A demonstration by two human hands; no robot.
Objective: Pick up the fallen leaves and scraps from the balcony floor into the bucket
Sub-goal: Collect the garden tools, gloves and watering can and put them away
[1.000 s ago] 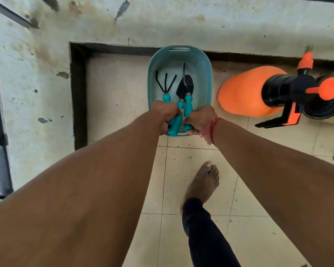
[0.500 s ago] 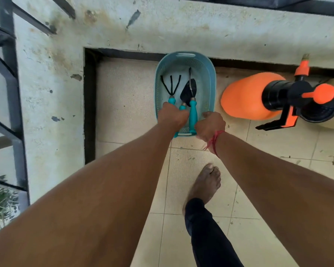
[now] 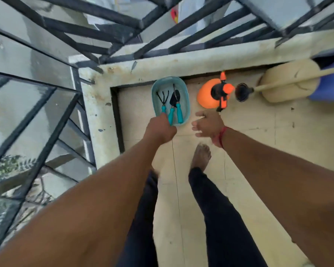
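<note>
Head view: teal basket (image 3: 185,101) with loose garden tools (image 3: 179,114) sits in the balcony floor's (image 3: 249,151) far left corner. Left hand (image 3: 160,129) curls at its near rim, grip hidden; right hand (image 3: 208,125) is spread, empty. Probably light, stiff plastic: lift by the rim.

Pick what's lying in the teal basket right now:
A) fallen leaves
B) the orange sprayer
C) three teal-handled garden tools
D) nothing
C: the teal basket holds three teal-handled garden tools, one of them a small pronged rake, while the orange sprayer stands on the floor beside it.
</note>
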